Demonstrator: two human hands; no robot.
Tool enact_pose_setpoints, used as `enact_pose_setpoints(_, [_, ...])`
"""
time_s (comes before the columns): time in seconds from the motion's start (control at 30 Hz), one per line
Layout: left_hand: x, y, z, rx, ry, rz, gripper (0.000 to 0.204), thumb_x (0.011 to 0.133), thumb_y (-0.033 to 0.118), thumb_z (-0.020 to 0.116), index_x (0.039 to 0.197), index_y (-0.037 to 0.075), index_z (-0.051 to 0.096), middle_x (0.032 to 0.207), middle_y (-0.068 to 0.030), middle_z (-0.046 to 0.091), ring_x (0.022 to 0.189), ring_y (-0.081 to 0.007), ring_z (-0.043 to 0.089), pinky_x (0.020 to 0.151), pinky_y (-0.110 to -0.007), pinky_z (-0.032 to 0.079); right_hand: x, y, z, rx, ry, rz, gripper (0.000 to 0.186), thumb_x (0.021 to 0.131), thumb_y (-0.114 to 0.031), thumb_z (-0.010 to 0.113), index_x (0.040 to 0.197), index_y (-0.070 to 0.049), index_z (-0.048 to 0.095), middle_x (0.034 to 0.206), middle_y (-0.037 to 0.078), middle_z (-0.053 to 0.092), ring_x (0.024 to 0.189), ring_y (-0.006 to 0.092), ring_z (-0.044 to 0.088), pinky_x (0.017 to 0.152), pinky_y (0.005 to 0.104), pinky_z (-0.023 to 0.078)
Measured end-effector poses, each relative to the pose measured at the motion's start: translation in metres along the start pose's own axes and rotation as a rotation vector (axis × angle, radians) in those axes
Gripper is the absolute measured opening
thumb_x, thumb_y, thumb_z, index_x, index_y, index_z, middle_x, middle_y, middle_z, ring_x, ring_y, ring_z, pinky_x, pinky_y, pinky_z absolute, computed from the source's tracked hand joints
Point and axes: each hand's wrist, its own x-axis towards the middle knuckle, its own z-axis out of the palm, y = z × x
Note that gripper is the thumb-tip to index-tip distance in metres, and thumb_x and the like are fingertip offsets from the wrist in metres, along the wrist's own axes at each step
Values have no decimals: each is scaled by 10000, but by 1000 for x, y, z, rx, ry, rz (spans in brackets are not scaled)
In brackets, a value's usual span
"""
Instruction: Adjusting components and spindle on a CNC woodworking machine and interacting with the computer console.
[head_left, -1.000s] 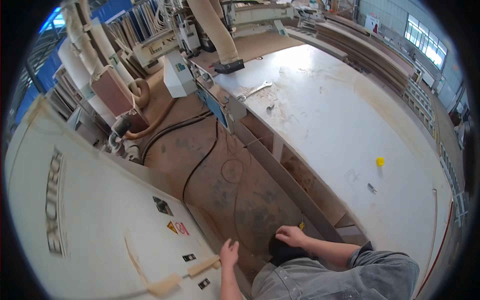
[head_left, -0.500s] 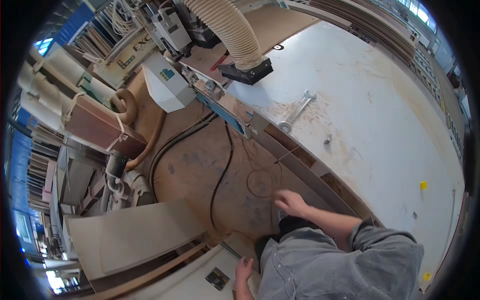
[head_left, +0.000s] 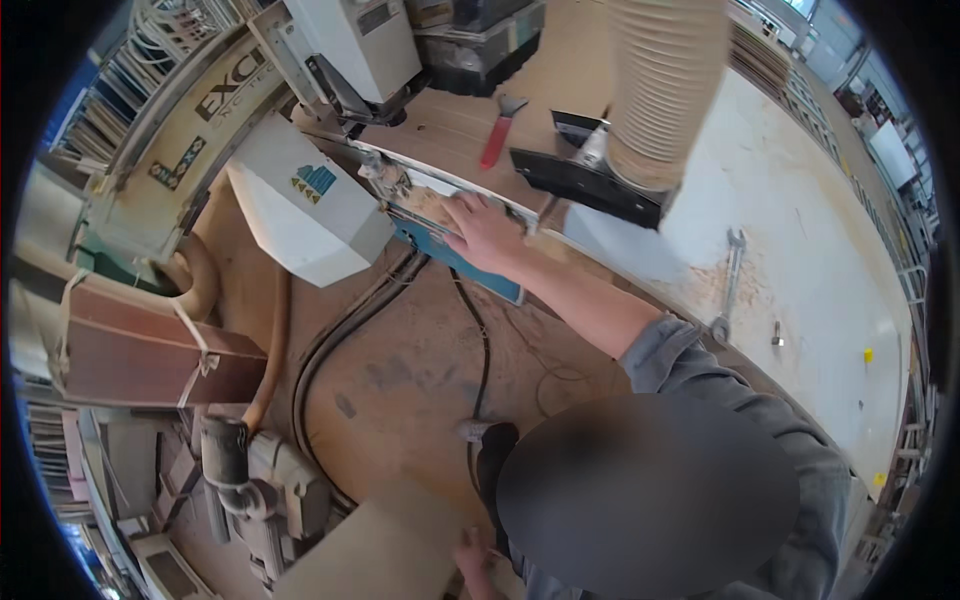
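My right hand (head_left: pixel 485 232) reaches forward to the dusty side ledge (head_left: pixel 420 200) of a large machine. Its fingers are stretched out over the ledge and the blue side panel (head_left: pixel 465 262), and nothing shows in its grasp. Low in the picture, my left hand (head_left: pixel 472 552) hangs beside a pale board (head_left: pixel 380 540), small and loosely open with no object visible in it. A red-handled wrench (head_left: pixel 497 138) lies on the brown machine bed beyond my right hand. Farther right, a steel open-end wrench (head_left: pixel 733 285) and a small metal bolt-like part (head_left: pixel 777 335) lie on the white sheet (head_left: pixel 820 240).
A ribbed beige hose (head_left: pixel 665 90) ends in a black dust shoe (head_left: pixel 590 185) above the sheet. The white machine head (head_left: pixel 360 45) stands at the far side, with a white angular housing (head_left: pixel 300 195) left of my right hand. Black cables (head_left: pixel 330 345) cross the dusty floor.
My right hand has moved forward and left from near my body to the machine's ledge. The view has shifted closer to the machine. My left hand stays low.
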Motion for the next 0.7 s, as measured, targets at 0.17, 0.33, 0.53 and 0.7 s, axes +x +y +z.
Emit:
enact_pose_setpoints(0.17, [92,62,-128,-174,50,-98,518,923,232,629,1345,-43,508,1302,-238,581,1107,-370,631,936,-414,509,98,28,77,-182,61,74,550,778,-276,708,1246,-24,565,1199,153,540,1135,337,511,966,451,422])
enact_pose_setpoints(0.33, [159,93,-185,-157,56,-19,525,932,240,626,1340,-65,500,1284,-255,588,1072,-350,653,915,-390,517,146,44,98,-327,-10,175,517,760,-324,735,1208,-96,614,1115,101,551,1058,290,511,888,428,417])
enact_pose_setpoints(0.53, [210,160,-188,-135,-72,-17,492,933,199,610,1334,-64,503,1256,-274,595,1071,-317,658,897,-378,516,160,44,109,-323,-21,161,425,756,-331,742,1127,-153,640,1030,77,546,1009,273,505,871,422,407])
enact_pose_setpoints(0.7, [245,230,-176,-131,-246,125,479,940,192,615,1333,-57,502,1282,-239,585,1138,-306,623,934,-375,497,165,56,106,-310,-70,161,405,764,-321,744,1131,-182,648,1016,72,544,974,266,521,843,416,423])
